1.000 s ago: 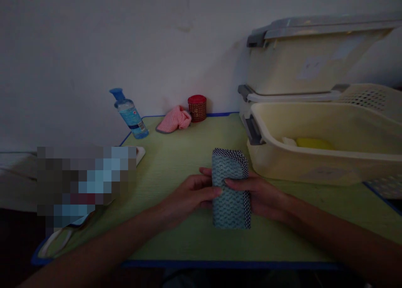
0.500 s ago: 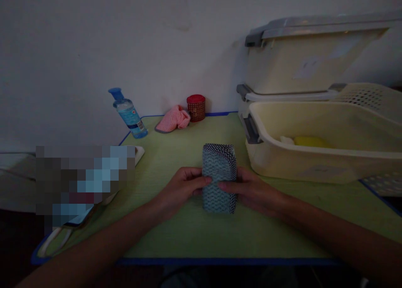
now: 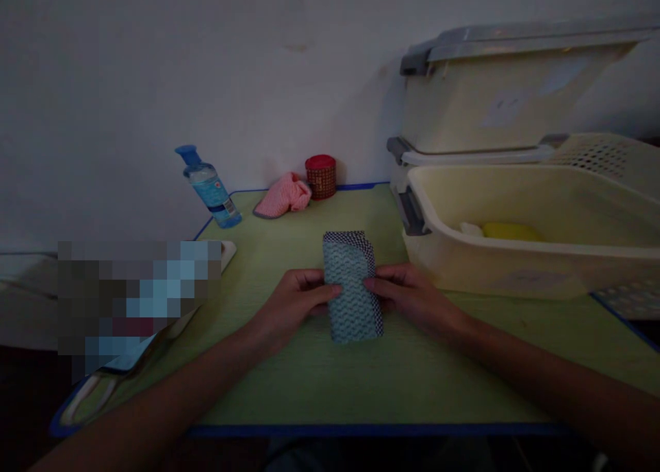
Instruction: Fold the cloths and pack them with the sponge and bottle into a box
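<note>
A folded blue-grey cloth [image 3: 351,307] with a black-and-white checked border is held upright over the middle of the green table [image 3: 309,389]. My left hand [image 3: 302,297] pinches its left edge, thumb lying on the front face. On the opposite edge, my right hand [image 3: 407,293] grips it with the thumb in front as well. The other fingers of both hands are partly hidden behind the cloth.
At the right stands an open cream plastic bin [image 3: 479,269] with something yellow inside; a lidded bin [image 3: 489,108] is behind it. A blue bottle [image 3: 211,194], a pink cloth [image 3: 283,196] and a red-lidded tin [image 3: 320,178] are near the wall. A blurred-out object [image 3: 159,290] lies left.
The folded cloth has shifted slightly left and up and tilted a little. My right thumb has moved outward to the cloth's right edge. Both hands still hold it.
</note>
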{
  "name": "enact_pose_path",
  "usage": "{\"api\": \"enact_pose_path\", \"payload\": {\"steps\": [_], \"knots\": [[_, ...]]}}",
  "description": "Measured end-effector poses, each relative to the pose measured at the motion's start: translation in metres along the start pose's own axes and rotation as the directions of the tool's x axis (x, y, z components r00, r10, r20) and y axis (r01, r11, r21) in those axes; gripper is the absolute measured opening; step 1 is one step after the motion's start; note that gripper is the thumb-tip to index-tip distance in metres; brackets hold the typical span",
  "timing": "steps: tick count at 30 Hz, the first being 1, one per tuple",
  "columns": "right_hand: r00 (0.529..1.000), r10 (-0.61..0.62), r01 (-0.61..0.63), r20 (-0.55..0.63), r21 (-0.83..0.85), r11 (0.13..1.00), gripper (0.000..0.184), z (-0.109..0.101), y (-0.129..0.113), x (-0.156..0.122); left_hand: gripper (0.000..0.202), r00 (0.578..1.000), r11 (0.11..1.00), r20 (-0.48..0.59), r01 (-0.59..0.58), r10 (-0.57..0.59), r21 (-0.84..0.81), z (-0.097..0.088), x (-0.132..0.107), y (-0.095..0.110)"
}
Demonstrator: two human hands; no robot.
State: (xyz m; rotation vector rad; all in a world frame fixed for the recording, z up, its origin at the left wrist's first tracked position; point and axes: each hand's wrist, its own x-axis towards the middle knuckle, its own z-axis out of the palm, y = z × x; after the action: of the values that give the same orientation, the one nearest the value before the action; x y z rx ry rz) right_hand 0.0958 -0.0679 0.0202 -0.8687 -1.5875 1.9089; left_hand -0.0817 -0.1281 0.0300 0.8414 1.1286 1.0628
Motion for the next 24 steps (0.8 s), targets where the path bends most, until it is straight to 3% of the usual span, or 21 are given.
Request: {"api": "enact_pose_path", "payload": {"steps": [8,14,20,24], "knots": [[0.995,-0.096,0.096,0.005,-0.044,0.994,0.024,-0.0007,-0.0057,0.0023,0.020,0.993,0.997,-0.096,-0.059,0.062,0.042,0.0015,0.0023,-0.0002],[0.990,-0.138,0.139,-0.022,0.082,0.987,0.012,0.0010,-0.0010,0.0032,0.018,0.960,0.964,-0.086,-0.266,0.266,0.015,0.0040,0.0012,0.0003],[0.973,-0.230,0.227,0.011,0.113,0.967,0.010,-0.0006,-0.0001,0.0032,0.015,0.909,0.905,-0.004,-0.414,0.416,0.098,0.0038,0.0022,-0.0019],[0.909,-0.412,0.411,0.066,0.025,0.911,0.018,-0.0011,-0.0034,0.0008,0.021,0.868,0.853,0.069,-0.496,0.491,0.166,0.0015,0.0019,-0.0045]]}}
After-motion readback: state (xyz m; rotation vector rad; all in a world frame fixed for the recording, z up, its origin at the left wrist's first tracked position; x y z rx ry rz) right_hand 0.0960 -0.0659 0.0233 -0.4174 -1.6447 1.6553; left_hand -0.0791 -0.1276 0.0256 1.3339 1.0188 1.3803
